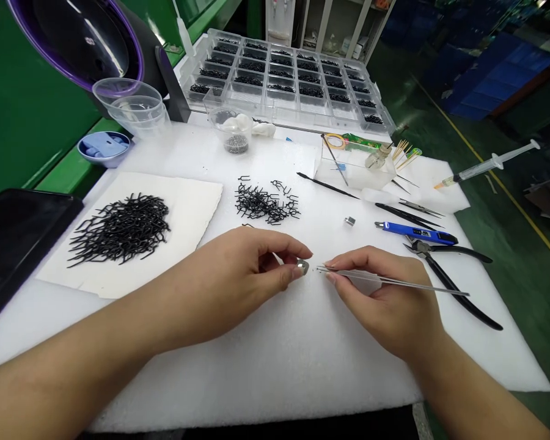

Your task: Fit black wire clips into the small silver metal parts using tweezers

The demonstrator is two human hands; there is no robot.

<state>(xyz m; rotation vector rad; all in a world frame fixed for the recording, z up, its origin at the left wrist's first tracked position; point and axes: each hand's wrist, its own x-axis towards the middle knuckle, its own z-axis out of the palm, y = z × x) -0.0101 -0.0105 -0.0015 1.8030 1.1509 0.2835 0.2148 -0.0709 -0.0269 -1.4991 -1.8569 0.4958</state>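
Between the thumb and fingers of my left hand (242, 275) is a small shiny metal block (303, 267). My right hand (385, 293) pinches a pair of metal tweezers (394, 281), whose tips point left at the block, a short gap apart from it. A few tiny dark specks show near the tips, too small to name. Beyond the hands lies a loose pile of small black forked wire pieces (263, 203). A second small metal block (349, 221) rests on the white foam board (275, 360), behind my right hand.
Left, a large heap of black bent pieces (123, 229) lies on white paper (192, 201). Right are cutting pliers (453, 281), a blue pen-like tool (417, 233) and a syringe (486, 165). Behind stand plastic cups (137, 113) and a compartment tray (284, 104) of black pieces.
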